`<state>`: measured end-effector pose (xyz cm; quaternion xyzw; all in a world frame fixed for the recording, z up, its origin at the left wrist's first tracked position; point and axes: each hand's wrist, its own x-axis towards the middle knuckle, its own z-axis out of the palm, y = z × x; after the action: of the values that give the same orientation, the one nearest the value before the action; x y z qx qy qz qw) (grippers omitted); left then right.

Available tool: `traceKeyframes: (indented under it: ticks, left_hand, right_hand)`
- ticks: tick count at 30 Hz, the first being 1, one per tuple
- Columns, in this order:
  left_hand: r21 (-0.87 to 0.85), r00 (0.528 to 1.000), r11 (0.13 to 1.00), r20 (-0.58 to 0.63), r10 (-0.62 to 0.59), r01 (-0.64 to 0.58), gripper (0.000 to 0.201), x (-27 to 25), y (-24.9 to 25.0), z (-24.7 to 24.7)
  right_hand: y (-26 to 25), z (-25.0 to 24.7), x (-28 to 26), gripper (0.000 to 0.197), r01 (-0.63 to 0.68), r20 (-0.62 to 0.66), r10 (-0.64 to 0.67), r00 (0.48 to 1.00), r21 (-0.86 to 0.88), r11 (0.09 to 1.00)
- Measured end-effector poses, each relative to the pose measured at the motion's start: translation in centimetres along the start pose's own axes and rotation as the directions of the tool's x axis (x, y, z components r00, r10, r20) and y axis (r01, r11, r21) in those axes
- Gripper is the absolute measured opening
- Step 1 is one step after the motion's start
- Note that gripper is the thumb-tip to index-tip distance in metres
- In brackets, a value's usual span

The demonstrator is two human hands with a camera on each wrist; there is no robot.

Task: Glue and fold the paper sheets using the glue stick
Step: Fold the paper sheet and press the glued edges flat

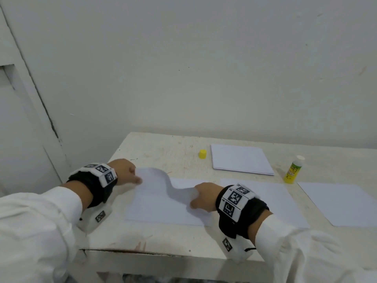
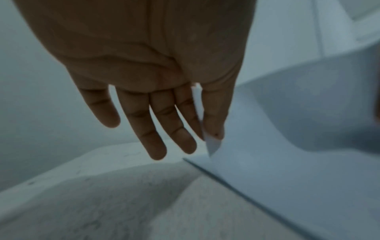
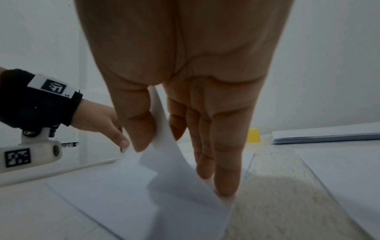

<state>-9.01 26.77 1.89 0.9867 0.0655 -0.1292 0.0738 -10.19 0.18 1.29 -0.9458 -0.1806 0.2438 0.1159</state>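
Note:
A white paper sheet (image 1: 161,203) lies in the middle of the table, with its far edge lifted and bowed. My left hand (image 1: 137,176) pinches the lifted far-left corner between thumb and forefinger (image 2: 213,120), the other fingers straight. My right hand (image 1: 195,197) pinches the far-right corner of the same sheet (image 3: 115,186) between thumb (image 3: 141,129) and fingers. The yellow-green glue stick (image 1: 293,170) stands upright at the right, away from both hands. Its yellow cap (image 1: 202,154) sits apart near the back.
A stack of white sheets (image 1: 240,160) lies at the back of the table (image 1: 155,240). A second sheet (image 1: 271,203) lies just right of my right wrist, a third (image 1: 342,203) at the far right. A wall runs close behind.

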Motion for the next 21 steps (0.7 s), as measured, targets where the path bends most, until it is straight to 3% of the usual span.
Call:
traceKeyframes:
  ticks: [3,5,7,9,14,17,19,21]
  left_hand:
    - [-0.49,0.999,0.871,0.038,-0.029,0.044,0.032,-0.2,-0.4,0.2]
    - [-0.614,0.985,0.78,0.174,-0.018,0.123,0.028,-0.6,-0.1,1.0]
    - [-0.562,0.955,0.807,0.295,-0.009,0.181,0.026,-1.1,-0.2,1.8]
    - [-0.441,0.945,0.881,0.326,-0.018,0.169,0.024,-1.5,-0.5,2.2]
    - [-0.472,0.99,0.875,0.134,-0.045,0.104,0.011,-1.6,0.2,2.6]
    - [-0.521,0.989,0.847,0.146,-0.039,0.111,0.014,-1.1,0.6,3.0]
    - [-0.524,0.987,0.838,0.125,-0.102,0.153,0.011,-1.0,0.8,3.3]
    - [-0.463,0.979,0.863,0.102,-0.174,0.202,0.057,-0.6,0.9,3.7]
  right_hand:
    - [0.3,0.0,0.3,0.038,-0.076,0.029,0.073,0.997,0.151,0.986]
    - [0.3,-0.3,0.2,0.038,-0.114,0.042,0.108,0.993,0.212,0.971]
    - [0.2,-0.5,0.1,0.036,-0.127,0.036,0.122,0.992,0.261,0.957]
    - [0.1,-0.5,0.2,0.035,-0.142,0.038,0.137,0.99,0.287,0.947]
    - [-0.1,-0.3,0.2,0.033,-0.154,0.017,0.155,0.988,0.283,0.947]
    - [-0.2,-0.2,0.2,0.035,-0.16,0.011,0.164,0.986,0.292,0.943]
    - [-0.2,0.0,0.3,0.035,-0.164,0.011,0.168,0.986,0.3,0.94]
    - [-0.3,0.0,0.1,0.035,-0.169,0.011,0.175,0.985,0.313,0.935]
